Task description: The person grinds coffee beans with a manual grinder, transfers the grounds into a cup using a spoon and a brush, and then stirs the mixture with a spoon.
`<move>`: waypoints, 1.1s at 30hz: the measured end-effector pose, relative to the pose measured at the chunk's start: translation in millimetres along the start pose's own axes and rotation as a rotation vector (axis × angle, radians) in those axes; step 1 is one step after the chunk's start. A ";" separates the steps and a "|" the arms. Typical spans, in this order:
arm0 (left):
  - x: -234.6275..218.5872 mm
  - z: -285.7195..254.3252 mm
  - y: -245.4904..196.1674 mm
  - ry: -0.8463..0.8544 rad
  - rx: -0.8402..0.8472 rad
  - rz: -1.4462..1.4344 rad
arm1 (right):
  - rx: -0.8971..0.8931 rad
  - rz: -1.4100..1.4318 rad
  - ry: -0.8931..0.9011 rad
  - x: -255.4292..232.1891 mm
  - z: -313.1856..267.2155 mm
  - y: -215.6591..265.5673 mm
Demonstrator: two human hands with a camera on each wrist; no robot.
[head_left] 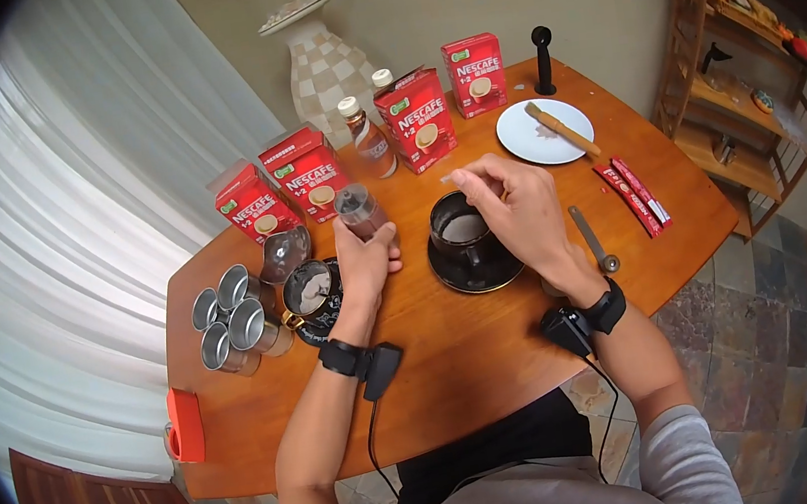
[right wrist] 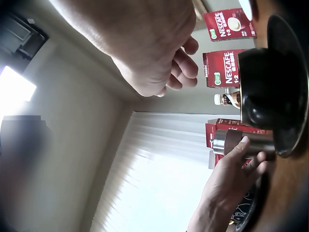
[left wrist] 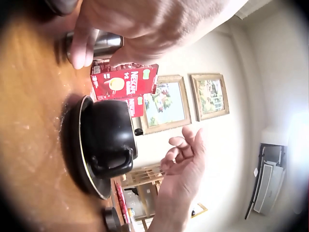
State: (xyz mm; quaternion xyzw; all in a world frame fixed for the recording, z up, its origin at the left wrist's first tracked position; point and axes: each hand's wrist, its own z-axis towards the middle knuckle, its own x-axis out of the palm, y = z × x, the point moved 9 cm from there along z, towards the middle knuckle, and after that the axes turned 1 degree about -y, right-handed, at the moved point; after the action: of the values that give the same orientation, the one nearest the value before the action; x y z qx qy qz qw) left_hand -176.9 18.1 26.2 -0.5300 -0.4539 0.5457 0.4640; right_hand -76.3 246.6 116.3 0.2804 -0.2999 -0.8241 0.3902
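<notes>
My left hand (head_left: 364, 257) grips a hand coffee grinder (right wrist: 234, 141), a metal cylinder with a brown band, near the table's middle; in the left wrist view fingers partly cover it. Just right of it, a black cup (left wrist: 112, 135) sits upright on a black saucer (head_left: 473, 281) with a thin gold rim; pale matter shows inside the cup. Above the cup's right side hangs my right hand (head_left: 518, 203), raised with its fingers loosely curled; both wrist views show nothing between them. Left of the grinder is another black cup (head_left: 310, 286) with a gold handle and pale contents.
Several metal cups (head_left: 247, 324) and a clear rounded vessel (head_left: 285, 254) stand on the left. Red Nescafe boxes (head_left: 420, 121) and bottles (head_left: 371, 145) line the back. Rightward lie a brush (head_left: 561, 127) on a white plate (head_left: 518, 137), red sachets (head_left: 634, 198) and a metal measuring spoon (head_left: 591, 239).
</notes>
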 end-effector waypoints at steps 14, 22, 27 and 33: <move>2.0 -63.9 -11.0 0.163 -0.040 -0.081 | -0.013 -0.076 -0.015 -3.4 1.6 -1.3; 40.7 -92.3 -14.0 0.438 0.404 0.509 | 0.076 -0.164 -0.058 -10.4 6.1 -36.8; -13.0 -100.2 -46.4 0.301 0.296 0.466 | 0.106 -0.087 0.002 3.1 3.5 -37.6; -141.5 -81.7 -74.2 -0.141 0.310 0.724 | 0.151 -0.025 0.073 9.0 0.0 -23.7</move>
State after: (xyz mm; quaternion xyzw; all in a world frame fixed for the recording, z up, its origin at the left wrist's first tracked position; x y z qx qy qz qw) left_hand -92.3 -109.7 119.5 -0.5407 -0.1807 0.7710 0.2837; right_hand -92.4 251.6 97.3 0.3427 -0.3430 -0.7932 0.3683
